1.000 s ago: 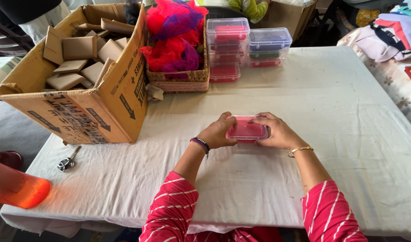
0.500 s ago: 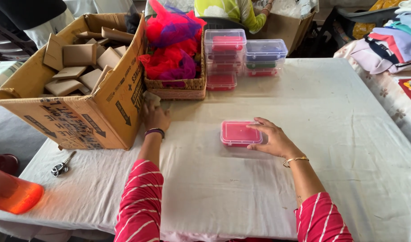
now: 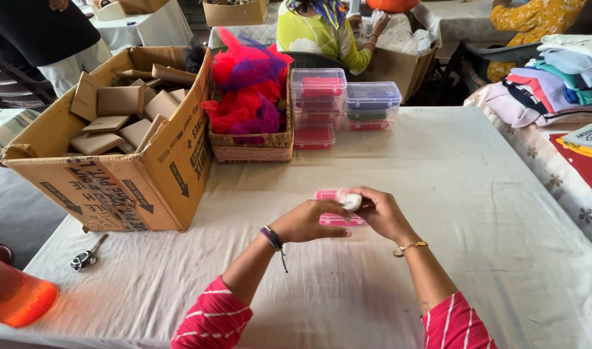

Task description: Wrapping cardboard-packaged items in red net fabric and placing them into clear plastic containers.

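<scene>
Seen from above, a counter (image 3: pixel 477 194) draped in white cloth fills the view. At the far left edge sits an orange translucent bottle (image 3: pixel 15 297), and just beyond it a small pair of scissors (image 3: pixel 86 256) lies on the cloth. Behind them stands a large open cardboard box (image 3: pixel 115 155) filled with small folded brown cartons. To its right is a woven basket (image 3: pixel 251 139) heaped with red and purple netting, then stacks of clear lidded boxes (image 3: pixel 344 106) with coloured contents. At the centre of the counter, the person's left hand (image 3: pixel 306 222) and right hand (image 3: pixel 383 213) meet over a small pink plastic box (image 3: pixel 335 218) with a clear lid, which lies flat on the cloth with its long axis running left to right. The left fingers curl loosely beside the box; the right fingers pinch a small white wad (image 3: pixel 351 201) just above it. Both sleeves are red with white stripes. At the far right, folded clothes (image 3: pixel 554 84) are piled on another surface.
</scene>
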